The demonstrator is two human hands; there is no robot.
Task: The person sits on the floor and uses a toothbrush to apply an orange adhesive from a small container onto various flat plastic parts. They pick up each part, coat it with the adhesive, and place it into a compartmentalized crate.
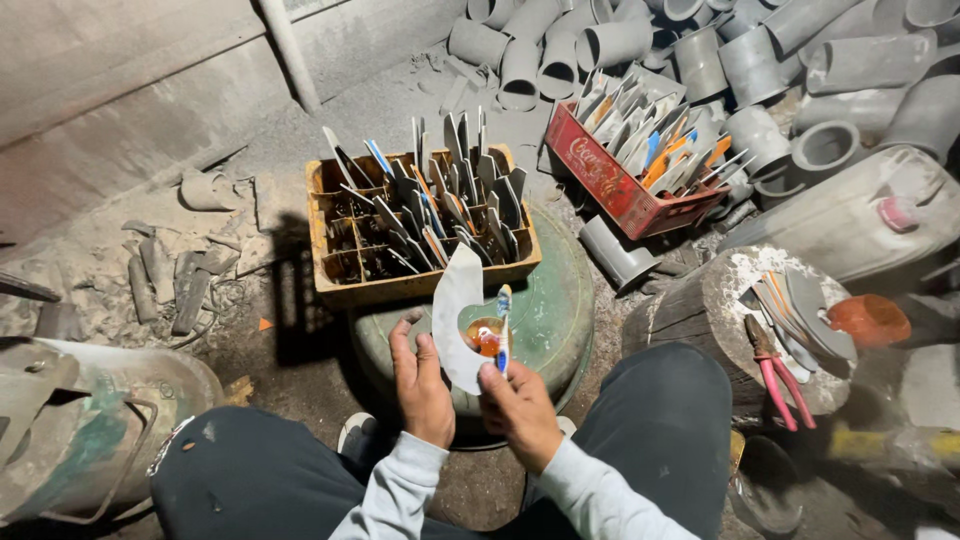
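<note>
A curved sheet-metal cutout (pixel 455 315), grey with a coloured printed patch, is being held up between both hands over a round green drum (pixel 555 310), just in front of a yellow crate (pixel 420 285) packed with similar metal strips. The left hand (pixel 422 385) is pinching its lower left edge, fingers curled together; the right hand (pixel 520 410) is gripping its right edge, thumb pressing against fingers. A red crate (pixel 600 185) of strips, grey pipe sections (pixel 760 60) and pink-handled pliers (pixel 775 375) on a wooden stump (pixel 700 310) are sitting to the right.

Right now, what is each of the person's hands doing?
Left hand: closed on the edge of a curved sheet-metal piece.
Right hand: closed on the same piece, at its painted side.
</note>
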